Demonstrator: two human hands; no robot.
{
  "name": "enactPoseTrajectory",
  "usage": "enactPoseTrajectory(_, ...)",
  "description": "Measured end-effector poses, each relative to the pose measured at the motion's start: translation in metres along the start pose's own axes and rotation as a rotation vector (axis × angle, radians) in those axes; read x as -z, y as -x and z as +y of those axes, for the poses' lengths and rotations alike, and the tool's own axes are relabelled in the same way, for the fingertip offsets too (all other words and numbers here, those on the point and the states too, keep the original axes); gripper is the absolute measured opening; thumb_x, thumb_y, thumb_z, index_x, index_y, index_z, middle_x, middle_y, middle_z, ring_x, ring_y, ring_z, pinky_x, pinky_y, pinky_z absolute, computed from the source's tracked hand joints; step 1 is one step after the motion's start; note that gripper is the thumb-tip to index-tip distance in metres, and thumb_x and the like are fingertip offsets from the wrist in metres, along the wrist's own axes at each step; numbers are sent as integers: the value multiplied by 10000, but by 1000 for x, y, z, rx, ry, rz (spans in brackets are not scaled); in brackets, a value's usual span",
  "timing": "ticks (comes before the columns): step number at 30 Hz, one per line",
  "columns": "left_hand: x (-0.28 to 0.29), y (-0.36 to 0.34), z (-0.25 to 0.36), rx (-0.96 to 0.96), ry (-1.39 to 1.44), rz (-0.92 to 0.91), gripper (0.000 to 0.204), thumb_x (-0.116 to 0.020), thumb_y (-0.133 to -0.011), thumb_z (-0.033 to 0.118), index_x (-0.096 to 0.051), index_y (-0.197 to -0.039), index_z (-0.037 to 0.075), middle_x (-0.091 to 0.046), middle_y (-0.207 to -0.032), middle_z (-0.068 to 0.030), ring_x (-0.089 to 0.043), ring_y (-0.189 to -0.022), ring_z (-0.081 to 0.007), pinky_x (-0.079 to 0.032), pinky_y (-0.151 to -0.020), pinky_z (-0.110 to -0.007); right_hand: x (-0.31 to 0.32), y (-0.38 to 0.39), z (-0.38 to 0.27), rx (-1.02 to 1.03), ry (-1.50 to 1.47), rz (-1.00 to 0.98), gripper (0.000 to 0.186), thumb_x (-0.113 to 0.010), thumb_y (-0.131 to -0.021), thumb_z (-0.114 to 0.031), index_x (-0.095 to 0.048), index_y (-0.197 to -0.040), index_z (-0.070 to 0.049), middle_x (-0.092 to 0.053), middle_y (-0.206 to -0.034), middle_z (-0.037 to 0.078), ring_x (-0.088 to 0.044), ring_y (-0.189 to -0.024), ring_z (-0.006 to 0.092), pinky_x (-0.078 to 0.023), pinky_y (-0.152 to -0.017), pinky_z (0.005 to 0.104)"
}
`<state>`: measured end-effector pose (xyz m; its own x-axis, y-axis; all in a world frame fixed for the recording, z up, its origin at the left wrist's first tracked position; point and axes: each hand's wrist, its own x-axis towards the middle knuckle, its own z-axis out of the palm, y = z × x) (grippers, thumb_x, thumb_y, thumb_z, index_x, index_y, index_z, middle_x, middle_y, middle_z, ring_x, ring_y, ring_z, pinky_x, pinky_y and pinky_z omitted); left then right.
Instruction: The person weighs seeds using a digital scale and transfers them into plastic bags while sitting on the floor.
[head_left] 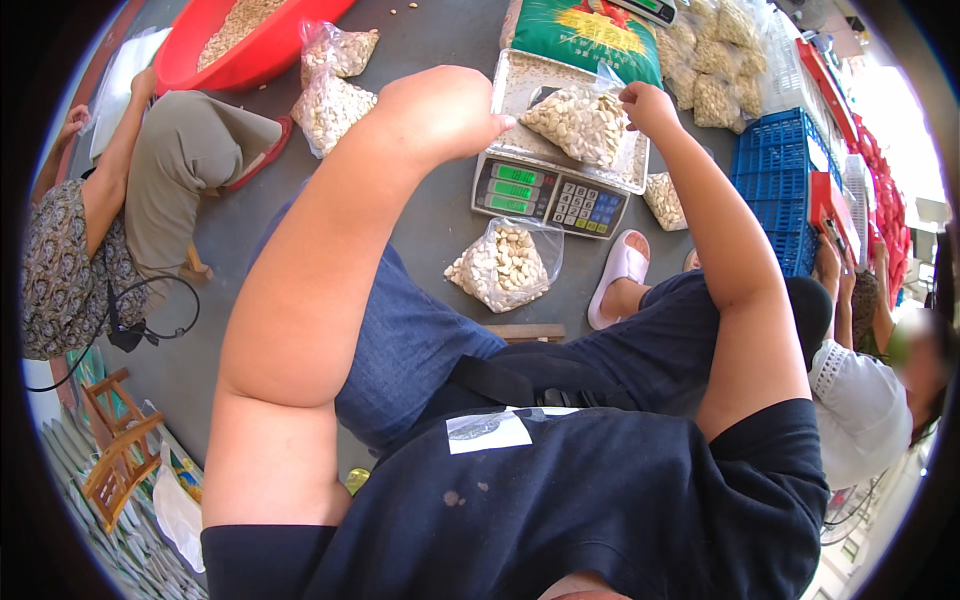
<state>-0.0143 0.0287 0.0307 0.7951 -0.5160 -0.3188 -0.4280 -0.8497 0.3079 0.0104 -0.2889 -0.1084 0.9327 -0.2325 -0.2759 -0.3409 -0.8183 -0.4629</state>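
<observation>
A see-through plastic bag of pale, flat beans or seeds (575, 122) lies on the tray (630, 172) of a digital scale (548, 192). My right hand (650, 108) is at the bag's right edge, its fingers pinched on the plastic. To the left of the tray is my left hand (468, 110), thumb stretched toward the bag; its other fingers are hidden behind the hand. A second open bag of the same pale pieces (508, 262) stands on the floor in front of the scale's keypad.
Behind the scale lies a green sack (585, 38); filled bags (715, 60) are piled at its right. Blue crates (775, 185) stand farther right. At far left, a person (180, 170) sits beside a red basin (225, 65). More filled bags (335, 105) lie near it.
</observation>
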Motion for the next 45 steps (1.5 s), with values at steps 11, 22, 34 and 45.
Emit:
enactPoseTrajectory(11, 2, 13, -4, -20, 36, 2, 279, -539, -766, 315, -585, -782, 41, -587, -711, -117, -566, -690, -263, -448, -616, -349, -71, -43, 46, 107, 629, 26, 133, -537, -677, -98, -615, -780, -71, -603, -817, 151, -577, -783, 298, -453, -680, 371)
enactPoseTrajectory(22, 5, 7, 2, -57, -11, 59, 271, -531, -774, 318, -590, -778, 54, -584, -699, -104, -565, -687, -261, -443, -607, -355, -75, -51, 51, 29, 520, 41, 181, -522, -719, -168, -616, -851, -87, -589, -882, 168, -562, -834, 327, -449, -737, 385)
enactPoseTrajectory(34, -1, 8, 2, 36, -42, -12, 277, -509, -779, 334, -606, -810, 76, -592, -709, -89, -570, -703, -249, -444, -613, -361, -84, -12, 26, 59, 440, 146, 223, -449, -751, -107, -630, -881, -117, -577, -938, 156, -561, -880, 290, -452, -755, 377)
enactPoseTrajectory(45, -9, 6, 13, -33, -74, 21, 336, -498, -783, 373, -612, -776, 57, -592, -685, -96, -572, -667, -245, -449, -606, -352, -25, 69, -11, 57, -422, -146, 168, -560, -717, -71, -651, -857, -67, -598, -646, 1, -474, -493, 65, -410, -448, 220)
